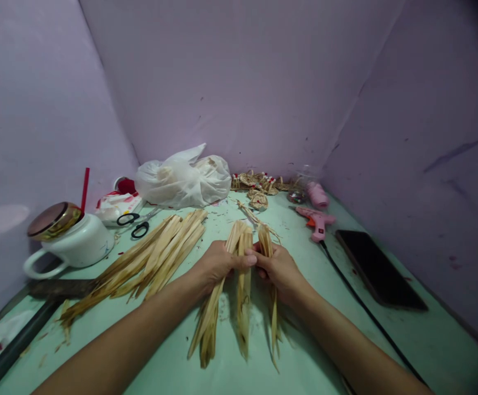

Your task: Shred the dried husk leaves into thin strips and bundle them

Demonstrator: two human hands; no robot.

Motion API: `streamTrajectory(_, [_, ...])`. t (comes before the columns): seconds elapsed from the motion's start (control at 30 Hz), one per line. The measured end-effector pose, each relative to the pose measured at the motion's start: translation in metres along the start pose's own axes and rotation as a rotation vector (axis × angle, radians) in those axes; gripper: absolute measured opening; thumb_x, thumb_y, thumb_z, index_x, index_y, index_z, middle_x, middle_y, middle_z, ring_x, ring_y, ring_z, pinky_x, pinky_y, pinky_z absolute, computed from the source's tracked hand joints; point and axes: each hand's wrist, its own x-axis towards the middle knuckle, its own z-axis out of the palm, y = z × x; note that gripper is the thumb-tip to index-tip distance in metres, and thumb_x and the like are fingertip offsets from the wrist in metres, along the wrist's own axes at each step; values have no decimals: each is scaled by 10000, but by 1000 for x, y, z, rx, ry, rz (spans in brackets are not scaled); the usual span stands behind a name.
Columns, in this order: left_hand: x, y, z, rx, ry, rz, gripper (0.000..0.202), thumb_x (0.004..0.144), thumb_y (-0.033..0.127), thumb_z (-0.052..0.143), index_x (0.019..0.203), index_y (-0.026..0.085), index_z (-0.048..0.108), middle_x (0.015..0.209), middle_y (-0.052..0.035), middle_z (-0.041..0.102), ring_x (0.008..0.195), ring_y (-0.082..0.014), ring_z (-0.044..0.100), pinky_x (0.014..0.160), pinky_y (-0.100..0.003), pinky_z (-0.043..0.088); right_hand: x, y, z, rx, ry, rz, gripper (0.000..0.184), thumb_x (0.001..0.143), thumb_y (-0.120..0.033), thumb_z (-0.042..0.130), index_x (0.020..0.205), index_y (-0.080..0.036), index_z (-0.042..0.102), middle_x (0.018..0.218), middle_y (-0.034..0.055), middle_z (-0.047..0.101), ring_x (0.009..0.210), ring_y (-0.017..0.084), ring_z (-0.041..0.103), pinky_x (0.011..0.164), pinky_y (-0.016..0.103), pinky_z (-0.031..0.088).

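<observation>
My left hand [219, 263] is closed round a bunch of dried straw strips [243, 296] in the middle of the pale green table [313, 351]. My right hand [279, 270] grips a thinner bunch of strips [266, 241] right beside it, thumb touching the left thumb. The strips run from above my fingers down toward me and fan out on the table. A larger loose pile of the same straw strips [148, 258] lies to the left, apart from both hands.
Black-handled scissors [134, 222], a white mug with a gold lid and red straw [70, 238], a white plastic bag [183, 178] stand left and back. Small woven straw pieces [259, 189], a pink glue gun [315, 222] with black cord, a dark phone [381, 269] lie right.
</observation>
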Motion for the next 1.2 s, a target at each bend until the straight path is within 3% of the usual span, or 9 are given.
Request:
streamTrajectory(0.17, [1, -4, 6, 43, 63, -78, 215, 520, 173, 682, 716, 96, 640, 475, -8, 577, 368, -72, 412, 375, -195, 263, 4, 1, -3, 149, 102, -7, 346, 532, -364, 725, 659, -176, 465, 359, -95, 397, 320, 27, 280, 337, 172, 142])
streamTrajectory(0.3, [2, -3, 7, 59, 31, -103, 145, 543, 147, 601, 673, 83, 603, 449, -25, 577, 289, -33, 293, 328, -190, 137, 8, 0, -7, 241, 153, -3, 369, 496, -333, 747, 650, -178, 450, 353, -97, 400, 310, 16, 269, 327, 155, 121])
streamTrajectory(0.63, [2, -1, 8, 196, 72, -179, 40, 538, 132, 541, 549, 95, 549, 410, -42, 565, 258, -33, 278, 301, -194, 121, 13, -10, -20, 347, 236, -38, 409, 436, -303, 772, 650, -172, 449, 374, -94, 424, 302, -2, 259, 298, 118, 107])
streamTrajectory(0.83, [4, -1, 8, 193, 92, -191, 73, 525, 125, 512, 509, 72, 560, 403, -71, 567, 262, -35, 280, 306, -202, 108, 21, -15, -33, 447, 293, -105, 440, 394, -263, 794, 650, -169, 449, 422, -91, 451, 311, -3, 303, 279, 96, 127])
streamTrajectory(1.2, [2, 14, -2, 388, 105, -227, 98, 521, 135, 484, 493, 85, 563, 392, -59, 551, 315, -61, 350, 342, -197, 166, 22, -29, -45, 593, 362, -210, 404, 436, -190, 784, 649, -172, 441, 465, -99, 452, 303, -12, 310, 264, 82, 146])
